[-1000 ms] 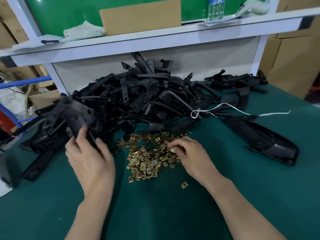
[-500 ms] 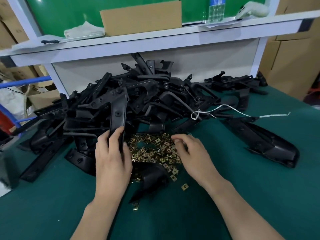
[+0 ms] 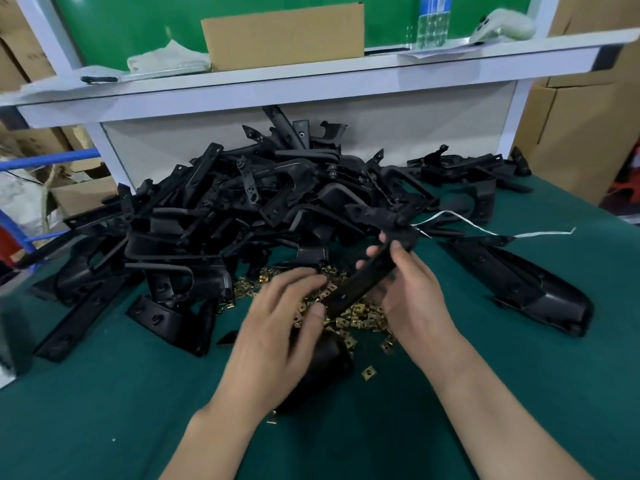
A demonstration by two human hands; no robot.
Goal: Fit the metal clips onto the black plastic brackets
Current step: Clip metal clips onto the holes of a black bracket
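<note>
While the right grip and left grip both clasp 1 bracket over the loose clips, none looks fitted; the pile waits.

Clips lie on the table before the bracket pile, shelf behind

Left hand motion-blurred, bracket lower end hidden beneath it, clips partly covered

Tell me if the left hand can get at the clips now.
Probably yes: the left hand hovers right over the clips, nothing between; the bracket in the right hand covers only part of the pile.
</note>
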